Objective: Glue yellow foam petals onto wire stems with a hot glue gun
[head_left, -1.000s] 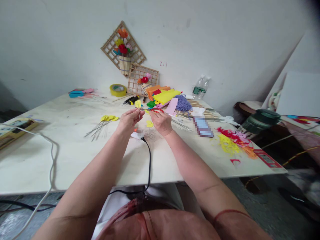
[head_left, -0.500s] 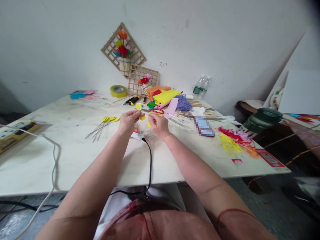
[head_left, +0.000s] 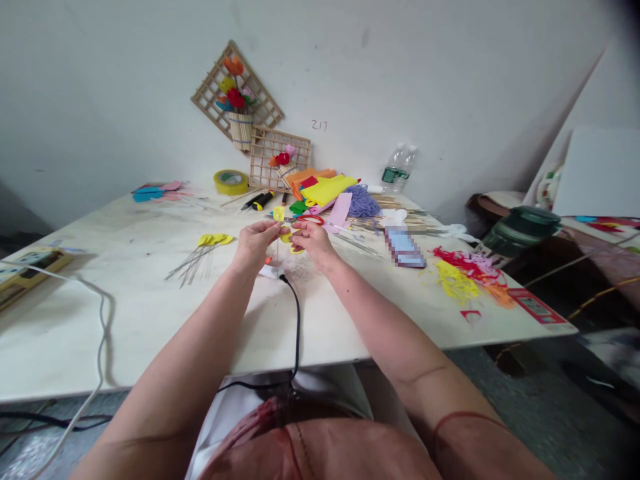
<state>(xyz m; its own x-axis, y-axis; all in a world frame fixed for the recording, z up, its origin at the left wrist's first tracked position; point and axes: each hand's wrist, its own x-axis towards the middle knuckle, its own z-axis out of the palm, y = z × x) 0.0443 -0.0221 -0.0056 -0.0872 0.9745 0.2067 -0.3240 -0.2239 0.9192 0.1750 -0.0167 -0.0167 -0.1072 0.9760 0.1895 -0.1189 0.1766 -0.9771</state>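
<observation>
My left hand is closed in a pinch on a thin wire stem with a yellow foam petal at its top. My right hand is closed on a small yellow foam piece, pressed against the stem between the two hands. Both hands hover just above the pale table. A black cord runs from under the hands to the table's near edge. Red-handled scissors lie just beyond my right hand.
Finished yellow petals on wires lie left of my hands. Foam sheets, purple yarn, yellow tape, lattice flower panels and a bottle stand at the back. Coloured scraps lie right. A power strip sits far left.
My right hand picked up a yellow foam piece from the table and brought it leftward to the stem in my left hand. The view shifted slightly.
</observation>
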